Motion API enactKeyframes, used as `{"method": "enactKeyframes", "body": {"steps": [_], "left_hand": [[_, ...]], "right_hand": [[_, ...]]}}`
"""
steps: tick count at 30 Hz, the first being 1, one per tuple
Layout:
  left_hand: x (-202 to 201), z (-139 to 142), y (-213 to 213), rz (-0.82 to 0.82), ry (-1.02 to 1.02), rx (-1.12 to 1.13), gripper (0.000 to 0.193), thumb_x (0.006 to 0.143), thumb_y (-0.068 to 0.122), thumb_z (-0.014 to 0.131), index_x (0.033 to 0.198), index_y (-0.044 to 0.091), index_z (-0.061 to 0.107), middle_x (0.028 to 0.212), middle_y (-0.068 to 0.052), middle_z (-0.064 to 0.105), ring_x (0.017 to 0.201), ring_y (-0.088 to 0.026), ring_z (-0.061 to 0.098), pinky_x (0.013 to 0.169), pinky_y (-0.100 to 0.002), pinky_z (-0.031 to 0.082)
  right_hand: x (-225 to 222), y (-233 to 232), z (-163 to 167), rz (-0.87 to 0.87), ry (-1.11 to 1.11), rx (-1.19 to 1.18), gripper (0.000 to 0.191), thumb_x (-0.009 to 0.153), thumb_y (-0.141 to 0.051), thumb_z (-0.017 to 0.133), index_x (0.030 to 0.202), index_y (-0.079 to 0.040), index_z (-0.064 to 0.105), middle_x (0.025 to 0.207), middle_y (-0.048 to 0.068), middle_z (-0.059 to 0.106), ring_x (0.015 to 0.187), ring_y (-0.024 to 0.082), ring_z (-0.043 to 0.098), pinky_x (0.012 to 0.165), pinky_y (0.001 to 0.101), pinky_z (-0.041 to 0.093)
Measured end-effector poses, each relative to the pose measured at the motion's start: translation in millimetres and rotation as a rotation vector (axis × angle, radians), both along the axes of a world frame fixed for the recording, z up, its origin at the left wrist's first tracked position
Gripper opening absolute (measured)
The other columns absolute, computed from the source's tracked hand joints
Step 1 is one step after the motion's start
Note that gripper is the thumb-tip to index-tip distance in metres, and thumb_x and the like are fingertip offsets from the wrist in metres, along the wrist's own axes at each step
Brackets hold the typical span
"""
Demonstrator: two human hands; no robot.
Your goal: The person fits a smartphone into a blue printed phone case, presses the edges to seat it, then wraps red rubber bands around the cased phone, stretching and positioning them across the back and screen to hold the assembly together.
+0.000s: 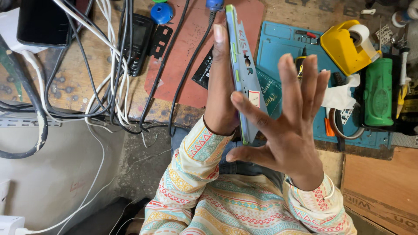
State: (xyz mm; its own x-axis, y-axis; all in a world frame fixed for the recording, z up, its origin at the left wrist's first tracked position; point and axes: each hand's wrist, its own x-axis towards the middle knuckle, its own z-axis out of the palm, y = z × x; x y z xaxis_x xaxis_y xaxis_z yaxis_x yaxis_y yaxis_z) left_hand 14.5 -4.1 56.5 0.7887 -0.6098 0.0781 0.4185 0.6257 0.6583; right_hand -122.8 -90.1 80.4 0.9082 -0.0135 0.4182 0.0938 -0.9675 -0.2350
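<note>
Holding a slim phone (242, 74) edge-on to the camera, the left hand (221, 87) has its grip closed along the phone's left face, fingers running up the body and the heel near its lower end. The phone stands raised above the bench (87, 93), its long axis running from just above the person's lap up toward the far side of the bench, tipped slightly to the left at the top. A small white label shows low on the phone's right face.

The right hand (287, 126) lies just right of the phone and a little nearer the person. Its grip is wide open, all fingers spread and holding nothing; only the thumb reaches across to the phone, its tip at or very near the lower right face by the label. So the left hand carries the phone, and the phone lies to the left of the right palm, flat face toward it.

Beyond the phone, on the bench, sits a red mat (183, 65); right of the phone lies a blue work mat (278, 43) with a yellow tape dispenser (348, 45) and a green cylinder (378, 93). Left of the phone, white and black cables (111, 65) cross a dark keypad handset (139, 43).
</note>
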Motion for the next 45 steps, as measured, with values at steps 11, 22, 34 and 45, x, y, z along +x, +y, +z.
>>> {"method": "enactKeyframes", "body": {"steps": [11, 22, 34, 45], "left_hand": [[7, -20, 3, 0.133, 0.156, -0.328, 0.065, 0.117, 0.061, 0.037, 0.144, 0.003, 0.046, 0.109, -0.004, 0.057, 0.095, -0.012, 0.058, 0.083, -0.027, 0.049], [-2, -4, 24, 0.007, 0.209, -0.219, 0.061, 0.114, 0.055, 0.047, 0.139, 0.000, 0.052, 0.118, -0.014, 0.065, 0.101, -0.022, 0.066, 0.088, -0.038, 0.056], [-1, 0, 27, -0.094, 0.061, -0.065, 0.070, 0.113, 0.055, 0.036, 0.148, -0.004, 0.046, 0.131, -0.017, 0.063, 0.111, -0.020, 0.067, 0.099, -0.034, 0.056], [1, -26, 22, -0.083, 0.048, 0.149, 0.051, 0.115, 0.039, 0.048, 0.116, -0.008, 0.068, 0.100, -0.007, 0.070, 0.084, -0.010, 0.061, 0.074, -0.025, 0.050]], "right_hand": [[-48, 15, -38, 0.019, -0.271, 0.443, 0.059, 0.099, -0.063, 0.064, 0.140, -0.021, 0.062, 0.158, 0.014, 0.040, 0.147, 0.033, 0.040, 0.124, 0.0509, 0.035], [-9, -2, -22, -0.230, -0.112, 1.431, 0.048, 0.103, -0.040, 0.072, 0.116, 0.006, 0.065, 0.095, 0.004, 0.064, 0.082, 0.007, 0.050, 0.076, 0.0208, 0.038], [14, 4, -2, -0.082, -0.073, 1.725, 0.054, 0.104, -0.027, 0.070, 0.141, 0.005, 0.045, 0.121, 0.009, 0.064, 0.109, 0.013, 0.063, 0.096, 0.0297, 0.053], [31, 11, -19, -0.007, -0.304, 1.692, 0.059, 0.116, -0.036, 0.057, 0.156, 0.003, 0.040, 0.141, 0.010, 0.056, 0.128, 0.016, 0.056, 0.114, 0.0336, 0.046]]}}
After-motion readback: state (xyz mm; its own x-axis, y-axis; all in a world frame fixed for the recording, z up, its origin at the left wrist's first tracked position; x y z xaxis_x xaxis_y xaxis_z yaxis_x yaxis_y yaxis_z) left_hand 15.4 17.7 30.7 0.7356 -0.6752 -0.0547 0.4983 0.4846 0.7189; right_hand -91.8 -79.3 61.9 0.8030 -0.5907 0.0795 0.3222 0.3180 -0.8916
